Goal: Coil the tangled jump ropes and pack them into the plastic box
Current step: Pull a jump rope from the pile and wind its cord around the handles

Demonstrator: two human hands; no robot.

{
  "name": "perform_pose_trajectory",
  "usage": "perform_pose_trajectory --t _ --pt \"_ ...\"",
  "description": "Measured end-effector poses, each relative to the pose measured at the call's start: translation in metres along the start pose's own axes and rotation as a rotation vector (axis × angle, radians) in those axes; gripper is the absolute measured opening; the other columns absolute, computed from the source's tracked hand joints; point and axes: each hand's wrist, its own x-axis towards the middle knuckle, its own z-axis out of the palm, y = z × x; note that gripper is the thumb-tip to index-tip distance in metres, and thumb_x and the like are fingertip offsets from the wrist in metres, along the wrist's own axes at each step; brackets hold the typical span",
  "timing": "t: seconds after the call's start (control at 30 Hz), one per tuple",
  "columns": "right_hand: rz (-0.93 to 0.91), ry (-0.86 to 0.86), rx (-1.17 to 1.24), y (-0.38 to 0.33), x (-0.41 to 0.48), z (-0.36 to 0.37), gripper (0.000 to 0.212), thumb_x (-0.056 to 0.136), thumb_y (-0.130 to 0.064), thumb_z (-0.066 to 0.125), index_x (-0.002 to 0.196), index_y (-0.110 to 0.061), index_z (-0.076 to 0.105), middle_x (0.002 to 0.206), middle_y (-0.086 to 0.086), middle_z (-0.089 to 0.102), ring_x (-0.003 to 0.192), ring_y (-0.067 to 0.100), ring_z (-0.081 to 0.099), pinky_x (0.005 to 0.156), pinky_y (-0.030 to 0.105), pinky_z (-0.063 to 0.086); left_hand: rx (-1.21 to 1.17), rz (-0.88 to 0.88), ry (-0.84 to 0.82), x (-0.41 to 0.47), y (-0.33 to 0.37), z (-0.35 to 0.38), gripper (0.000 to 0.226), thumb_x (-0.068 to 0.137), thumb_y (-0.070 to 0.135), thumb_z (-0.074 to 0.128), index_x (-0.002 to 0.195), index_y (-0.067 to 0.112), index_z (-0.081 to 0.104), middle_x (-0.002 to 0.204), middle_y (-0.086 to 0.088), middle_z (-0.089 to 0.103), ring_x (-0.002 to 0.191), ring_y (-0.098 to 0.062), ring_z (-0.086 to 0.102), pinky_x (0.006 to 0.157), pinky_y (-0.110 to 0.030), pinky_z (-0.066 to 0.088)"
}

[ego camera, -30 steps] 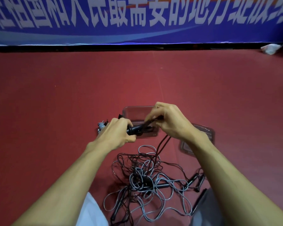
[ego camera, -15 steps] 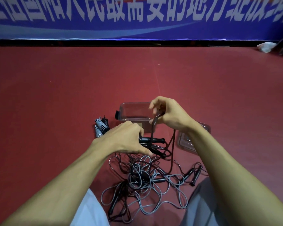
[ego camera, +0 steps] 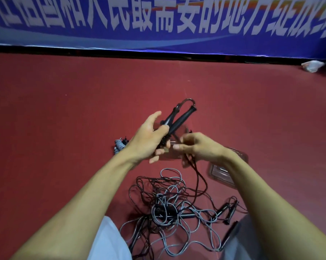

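My left hand (ego camera: 149, 139) grips the two black handles (ego camera: 179, 119) of one jump rope, raised and pointing up to the right. My right hand (ego camera: 197, 147) pinches that rope's dark cord (ego camera: 200, 182), which runs down into the tangle of black and grey ropes (ego camera: 167, 207) on the red floor between my knees. The clear plastic box (ego camera: 172, 153) stands behind my hands, mostly hidden by them. A coiled grey and black rope (ego camera: 120, 146) lies on the floor left of the box.
The box's clear lid (ego camera: 222, 172) lies on the floor to the right, partly under my right forearm. Loose black handles (ego camera: 227, 211) stick out of the tangle on its right side. A blue banner wall (ego camera: 158, 25) closes off the far side of the floor.
My left hand has lifted the pair of handles from low over the tangle up in front of the box. My right hand has dropped lower and slid along the dark cord.
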Motion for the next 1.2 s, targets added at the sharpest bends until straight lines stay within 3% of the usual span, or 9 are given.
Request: perform_pose_trajectory --t 0.13,0.27,0.47,0.53,0.67,0.77,0.9,1.03,1.2 --pt "0.125 -0.221 -0.329 0.001 0.002 0.011 0.015 0.097 -0.017 0.058 0.085 -0.011 0.051 0.074 0.005 0.061 0.072 0.024 0.066 0.072 0.041 0.051 0.069 0.024 0.113 0.004 -0.006 -0.006 0.043 0.099 0.012 0.047 0.139 0.027 0.044 0.069 -0.008 0.053 0.038 -0.014 0.040 0.031 -0.020 0.036" --pt "0.048 -0.069 -0.500 0.004 0.008 0.010 0.018 0.098 -0.015 0.055 0.082 -0.019 0.049 0.072 0.003 0.067 0.064 0.019 0.066 0.067 0.031 0.054 0.449 0.066 0.268 0.006 -0.015 -0.022 0.020 0.094 0.020 0.054 0.114 0.019 0.056 0.070 -0.014 0.065 0.039 -0.021 0.051 0.033 -0.025 0.041" --pt "-0.113 0.052 -0.645 0.003 0.008 0.007 0.024 0.101 -0.018 0.048 0.080 -0.029 0.044 0.071 -0.004 0.055 0.061 0.012 0.051 0.056 0.023 0.041 0.811 -0.024 0.261 0.007 -0.028 -0.034 0.024 0.088 0.031 0.063 0.108 0.021 0.056 0.073 -0.005 0.065 0.052 -0.019 0.058 0.051 -0.031 0.049" --pt "-0.161 0.063 -0.663 0.002 0.006 0.006 0.021 0.102 -0.015 0.045 0.083 -0.024 0.042 0.069 -0.012 0.048 0.060 0.003 0.045 0.054 0.014 0.034 0.875 -0.044 0.269 0.009 -0.030 -0.035 0.024 0.084 0.034 0.065 0.104 0.023 0.058 0.078 -0.003 0.065 0.061 -0.020 0.060 0.056 -0.031 0.048" --pt "-0.334 0.092 -0.646 -0.006 -0.002 0.003 0.021 0.100 -0.008 0.047 0.087 -0.024 0.053 0.071 -0.019 0.043 0.067 -0.008 0.050 0.062 0.012 0.033 0.948 -0.053 0.209 0.012 -0.033 -0.030 0.014 0.079 0.032 0.066 0.085 0.022 0.058 0.063 -0.002 0.061 0.048 -0.019 0.053 0.048 -0.033 0.049" --pt "-0.430 0.122 -0.691 -0.004 0.001 0.002 0.017 0.099 -0.013 0.050 0.107 -0.010 0.065 0.081 -0.003 0.051 0.076 0.009 0.049 0.070 0.022 0.036 1.020 -0.092 0.110 0.009 -0.034 -0.024 0.016 0.079 0.030 0.066 0.087 0.021 0.056 0.066 -0.002 0.059 0.047 -0.019 0.051 0.044 -0.030 0.043" --pt "-0.488 0.282 -0.603 0.002 0.001 -0.009 0.014 0.093 -0.017 0.062 0.100 -0.008 0.071 0.087 0.005 0.062 0.078 0.016 0.055 0.070 0.020 0.036 1.111 -0.074 -0.012 0.006 -0.032 -0.015 0.030 0.072 0.049 0.075 0.080 0.031 0.052 0.072 0.003 0.058 0.064 -0.018 0.058 0.054 -0.027 0.041" --pt "-0.448 0.427 -0.417 0.001 -0.002 -0.011 0.011 0.079 -0.020 0.077 0.087 -0.013 0.073 0.080 -0.004 0.066 0.074 0.005 0.058 0.069 0.015 0.042 1.113 -0.024 -0.120 0.004 -0.029 -0.004 0.046 0.065 0.069 0.075 0.072 0.028 0.054 0.061 0.008 0.050 0.057 -0.011 0.049 0.054 -0.027 0.037" --pt "-0.368 0.417 -0.008 -0.008 -0.005 -0.010 0.020 0.068 -0.013 0.085 0.075 -0.014 0.067 0.069 -0.001 0.066 0.064 0.009 0.057 0.063 0.028 0.047 0.886 0.076 -0.188 -0.001 -0.024 -0.001 0.044 0.076 0.057 0.073 0.067 0.017 0.057 0.055 0.009 0.047 0.049 -0.010 0.043 0.052 -0.027 0.034"
